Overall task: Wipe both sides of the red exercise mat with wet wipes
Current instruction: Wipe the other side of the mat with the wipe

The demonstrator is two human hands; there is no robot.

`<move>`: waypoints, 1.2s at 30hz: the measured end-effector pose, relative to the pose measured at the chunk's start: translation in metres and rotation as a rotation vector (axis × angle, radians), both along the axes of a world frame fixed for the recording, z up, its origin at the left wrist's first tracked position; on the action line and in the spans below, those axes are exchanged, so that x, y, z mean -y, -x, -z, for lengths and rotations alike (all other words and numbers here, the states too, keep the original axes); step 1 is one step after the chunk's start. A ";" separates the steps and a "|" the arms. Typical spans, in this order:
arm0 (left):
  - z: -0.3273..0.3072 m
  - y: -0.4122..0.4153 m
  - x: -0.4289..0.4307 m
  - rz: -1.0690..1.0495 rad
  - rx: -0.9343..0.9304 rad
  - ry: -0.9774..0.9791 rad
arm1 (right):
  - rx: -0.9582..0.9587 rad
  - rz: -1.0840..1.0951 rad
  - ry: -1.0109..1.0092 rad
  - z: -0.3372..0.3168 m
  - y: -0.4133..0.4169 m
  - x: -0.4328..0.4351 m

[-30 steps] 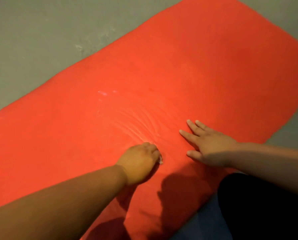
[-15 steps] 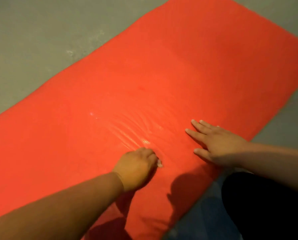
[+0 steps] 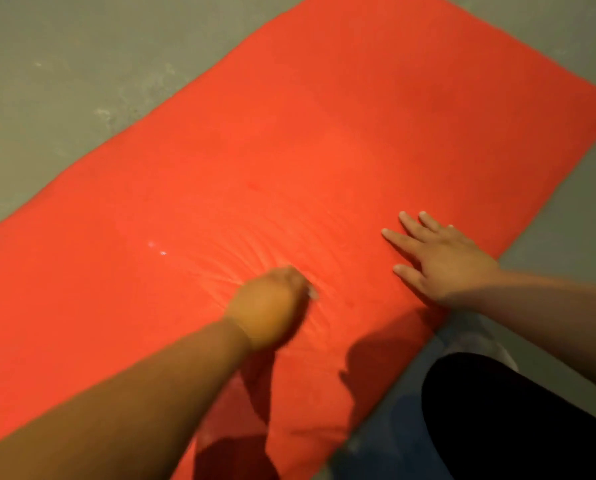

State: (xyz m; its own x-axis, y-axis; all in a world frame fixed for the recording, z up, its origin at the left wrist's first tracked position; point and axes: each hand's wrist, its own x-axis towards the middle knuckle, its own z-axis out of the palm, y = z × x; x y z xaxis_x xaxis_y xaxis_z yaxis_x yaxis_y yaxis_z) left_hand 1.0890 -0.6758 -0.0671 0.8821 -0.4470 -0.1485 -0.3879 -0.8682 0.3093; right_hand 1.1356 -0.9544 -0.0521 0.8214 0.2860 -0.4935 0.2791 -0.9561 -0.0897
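Note:
The red exercise mat [image 3: 324, 140] lies flat on the floor, running diagonally from lower left to upper right. My left hand [image 3: 268, 306] is curled over a wet wipe [image 3: 312, 293] and presses it into the mat near its middle; only a small white edge of the wipe shows past the fingers. Wrinkles fan out in the mat just beyond that hand. My right hand [image 3: 438, 261] rests flat on the mat to the right, fingers spread and straight, close to the mat's near edge.
Grey concrete floor [image 3: 64, 81] surrounds the mat. My knee in dark clothing [image 3: 514, 417] is at the bottom right, beside the mat's near edge. Two small white specks [image 3: 156, 248] lie on the mat left of the wrinkles.
My left hand with the wipe has shifted slightly back and forth in a rubbing motion at the same spot. The view has tilted, showing more of the mat's right corner. My right hand stays planted.

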 end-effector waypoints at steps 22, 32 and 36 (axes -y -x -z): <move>-0.007 -0.091 0.112 -0.297 -0.081 0.072 | 0.224 -0.006 -0.088 0.023 -0.055 0.063; -0.011 -0.143 0.065 -0.478 0.012 -0.127 | 0.263 -0.053 -0.102 0.027 -0.050 0.083; -0.016 -0.085 0.130 -0.155 -0.112 -0.019 | 0.318 0.033 -0.153 0.028 -0.042 0.061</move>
State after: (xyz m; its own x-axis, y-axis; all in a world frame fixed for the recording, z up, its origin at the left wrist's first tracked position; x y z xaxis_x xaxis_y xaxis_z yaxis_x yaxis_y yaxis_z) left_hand 1.1743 -0.8053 -0.0508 0.9177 -0.3032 -0.2566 -0.2131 -0.9210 0.3261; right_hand 1.1775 -1.0156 -0.0800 0.9371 0.3073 -0.1654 0.2848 -0.9473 -0.1464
